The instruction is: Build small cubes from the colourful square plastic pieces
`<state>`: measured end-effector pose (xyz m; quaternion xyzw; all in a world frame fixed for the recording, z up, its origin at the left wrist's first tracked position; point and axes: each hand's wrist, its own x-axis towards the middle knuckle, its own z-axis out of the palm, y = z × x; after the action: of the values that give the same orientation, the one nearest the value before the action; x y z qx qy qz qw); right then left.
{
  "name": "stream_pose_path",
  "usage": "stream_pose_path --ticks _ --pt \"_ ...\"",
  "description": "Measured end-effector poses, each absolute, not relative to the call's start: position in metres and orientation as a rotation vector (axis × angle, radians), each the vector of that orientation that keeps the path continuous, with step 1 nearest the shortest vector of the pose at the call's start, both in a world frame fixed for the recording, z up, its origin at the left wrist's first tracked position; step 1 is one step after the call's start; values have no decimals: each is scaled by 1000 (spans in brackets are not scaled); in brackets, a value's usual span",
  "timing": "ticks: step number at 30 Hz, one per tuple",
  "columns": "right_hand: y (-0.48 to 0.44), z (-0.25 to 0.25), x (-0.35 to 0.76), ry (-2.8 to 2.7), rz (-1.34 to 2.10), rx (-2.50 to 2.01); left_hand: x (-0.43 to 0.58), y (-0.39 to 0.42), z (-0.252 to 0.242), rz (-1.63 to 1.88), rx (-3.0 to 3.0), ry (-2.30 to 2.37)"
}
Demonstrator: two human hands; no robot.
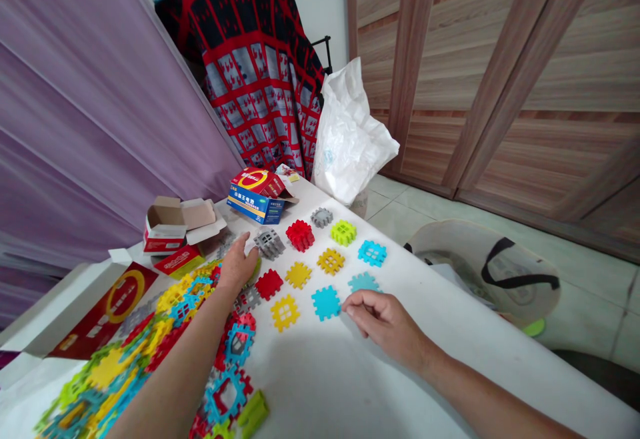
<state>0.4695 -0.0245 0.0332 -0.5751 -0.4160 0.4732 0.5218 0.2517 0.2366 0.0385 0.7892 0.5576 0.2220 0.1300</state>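
My left hand [239,264] reaches over the far edge of a heap of coloured plastic interlocking tiles [107,369], thumb and index finger apart. Its fingertips are beside a stack of grey window tiles [270,243]; part of the heap is hidden under my forearm. My right hand [384,322] is low over the table, fingers loosely curled and thumb apart. Its index fingertip is at the right edge of a flat blue square tile [326,303]; whether it touches cannot be made out. Nearby lie a light blue tile [365,282], a yellow window tile [285,313] and a red tile [269,284].
Short stacks of red [301,235], lime [343,232] and yellow tiles [331,261] stand on the white table [320,385]. Opened cardboard boxes [165,225] and a red-blue box [257,195] stand behind. A white bag [350,135] and a fabric basket [530,279] are beyond the edge.
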Motion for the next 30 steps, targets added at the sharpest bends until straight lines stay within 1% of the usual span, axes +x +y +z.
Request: stream_pose_path --ticks 20,24,30 --pt "-25 32 470 -1018 1141 -1368 253 232 40 643 2298 1692" --pt "-25 32 470 -1018 1137 -1370 251 228 48 693 2387 1581" --pt "-25 32 471 -1034 1137 -1368 257 223 72 664 2650 1221"
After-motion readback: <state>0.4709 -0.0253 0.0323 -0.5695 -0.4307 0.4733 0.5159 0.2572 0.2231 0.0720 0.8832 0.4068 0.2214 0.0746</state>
